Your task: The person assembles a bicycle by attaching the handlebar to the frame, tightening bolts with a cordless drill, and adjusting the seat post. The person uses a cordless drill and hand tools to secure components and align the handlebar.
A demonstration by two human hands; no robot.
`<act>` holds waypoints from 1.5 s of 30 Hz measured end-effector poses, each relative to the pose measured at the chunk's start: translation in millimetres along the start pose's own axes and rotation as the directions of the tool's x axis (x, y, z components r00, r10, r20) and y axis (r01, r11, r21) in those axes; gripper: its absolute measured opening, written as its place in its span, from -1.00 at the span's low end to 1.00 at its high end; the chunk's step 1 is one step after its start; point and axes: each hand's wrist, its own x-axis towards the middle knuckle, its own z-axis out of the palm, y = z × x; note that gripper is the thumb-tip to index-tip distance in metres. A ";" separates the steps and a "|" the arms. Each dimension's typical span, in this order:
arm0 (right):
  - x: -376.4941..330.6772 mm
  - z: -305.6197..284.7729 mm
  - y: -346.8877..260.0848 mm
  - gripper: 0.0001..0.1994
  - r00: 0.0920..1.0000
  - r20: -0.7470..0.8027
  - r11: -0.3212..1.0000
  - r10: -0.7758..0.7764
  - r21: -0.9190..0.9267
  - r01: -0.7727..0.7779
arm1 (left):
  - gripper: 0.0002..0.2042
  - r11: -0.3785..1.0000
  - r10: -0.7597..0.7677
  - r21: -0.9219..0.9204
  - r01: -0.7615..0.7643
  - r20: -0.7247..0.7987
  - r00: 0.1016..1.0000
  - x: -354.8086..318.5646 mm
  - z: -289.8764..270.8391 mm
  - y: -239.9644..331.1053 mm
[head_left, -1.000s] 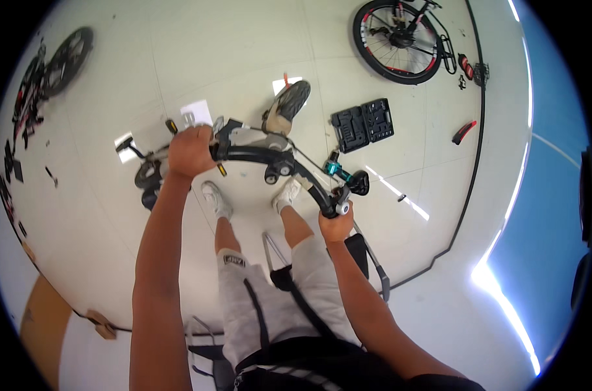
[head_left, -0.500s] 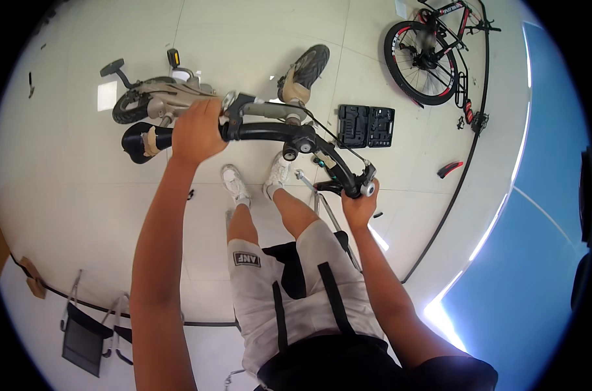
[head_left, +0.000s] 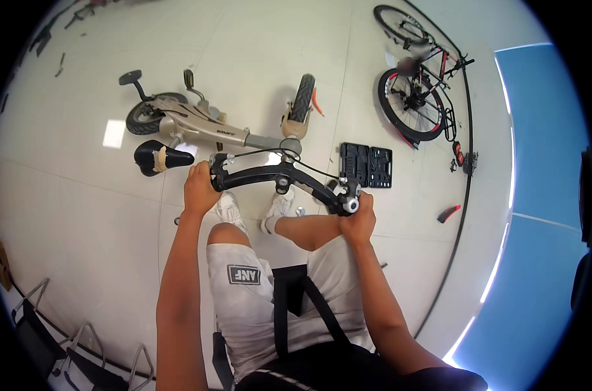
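Observation:
My left hand is closed round the left end of a black curved handlebar. Round its right end is my right hand, also closed; the grips themselves are mostly hidden by my fingers. The handlebar belongs to a small beige bicycle that stretches away to the left. Its front wheel points away from me, and its rear wheel is at the far left. A black saddle with a torn, tan patch lies just left of my left hand. Brake levers and thin cables sit along the bar.
An open black tool case lies on the tiled floor to the right. Beyond it a black and red bicycle lies near the wall. A red and black piece is close by. Chairs stand at the lower left.
The handlebar has swung more level, its left end coming nearer to me, and the front wheel has turned to point straighter ahead. My knees are now more bent. Both hands keep their grip.

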 end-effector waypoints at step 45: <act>177.9 60.6 104.6 -0.23 0.964 -0.184 0.981 -0.193 -0.073 0.182 | -0.55 0.986 -0.165 0.094 0.136 0.576 0.800 80.8 56.2 125.7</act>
